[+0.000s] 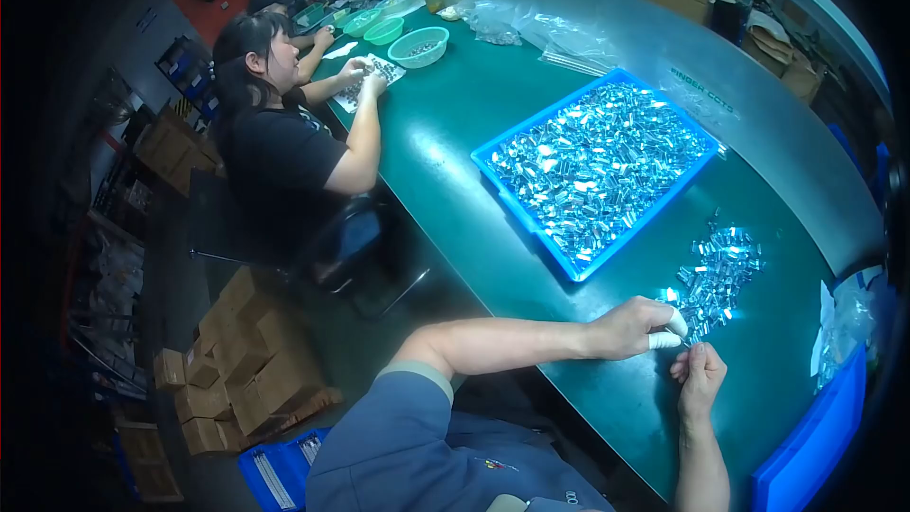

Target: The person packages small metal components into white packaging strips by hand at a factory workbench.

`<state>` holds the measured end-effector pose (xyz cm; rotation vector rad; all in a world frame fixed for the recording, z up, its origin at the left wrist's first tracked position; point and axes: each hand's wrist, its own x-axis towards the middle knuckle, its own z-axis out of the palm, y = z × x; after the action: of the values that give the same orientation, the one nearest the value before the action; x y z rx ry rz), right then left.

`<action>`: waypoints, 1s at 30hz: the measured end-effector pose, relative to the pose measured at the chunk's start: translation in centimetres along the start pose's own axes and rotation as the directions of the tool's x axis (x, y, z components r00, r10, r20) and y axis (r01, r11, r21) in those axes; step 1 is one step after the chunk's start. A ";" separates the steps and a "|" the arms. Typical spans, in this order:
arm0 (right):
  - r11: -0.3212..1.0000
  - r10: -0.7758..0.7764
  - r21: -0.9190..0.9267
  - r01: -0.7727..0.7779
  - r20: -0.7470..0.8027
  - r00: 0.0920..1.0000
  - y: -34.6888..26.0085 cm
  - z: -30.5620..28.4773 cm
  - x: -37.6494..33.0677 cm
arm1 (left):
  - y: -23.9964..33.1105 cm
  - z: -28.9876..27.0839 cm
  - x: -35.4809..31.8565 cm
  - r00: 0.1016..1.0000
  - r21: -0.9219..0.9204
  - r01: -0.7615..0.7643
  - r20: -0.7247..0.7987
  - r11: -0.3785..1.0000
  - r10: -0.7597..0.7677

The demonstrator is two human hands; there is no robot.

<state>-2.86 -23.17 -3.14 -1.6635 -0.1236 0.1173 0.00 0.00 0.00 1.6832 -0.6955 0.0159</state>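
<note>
My left hand (633, 330) reaches in from the left, with white covers on its thumb and a fingertip. Its fingers are pinched, and a sliver of a small shiny metal part (685, 341) shows at their tips. Close by, my right hand (700, 375) is closed with thumb and forefinger together, nearly meeting the left fingertips. What it grips, if anything, is too small to make out. Just beyond both hands, a loose pile of small shiny metal parts (718, 275) lies on the green tabletop (588, 308).
A blue tray (554, 252) heaped with similar metal parts stands farther back. Another blue tray (813, 436) leans at the right edge. Clear plastic bags (569, 36) lie along the far rim. At the left, a co-worker (284, 123) handles small pieces beside green bowls (418, 59); cardboard boxes (242, 351) sit below.
</note>
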 end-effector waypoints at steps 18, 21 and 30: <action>0.998 -0.054 -0.022 0.053 -0.032 0.998 -0.6 1.4 0.5 | -0.3 -0.8 0.1 0.997 0.014 -0.056 -0.050 0.998 0.057; 0.999 -0.031 -0.022 0.031 -0.019 0.999 -0.6 1.1 0.4 | -0.4 -0.6 0.1 0.997 0.016 -0.061 -0.055 0.998 0.061; 1.000 -0.029 -0.013 0.028 -0.071 0.997 -0.9 1.0 0.0 | 0.0 -0.3 0.2 0.994 0.004 -0.078 -0.070 0.997 0.078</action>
<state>-3.05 -22.08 -2.37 -1.6751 -0.0941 0.0351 0.23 0.21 0.16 1.6482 -0.7083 0.1302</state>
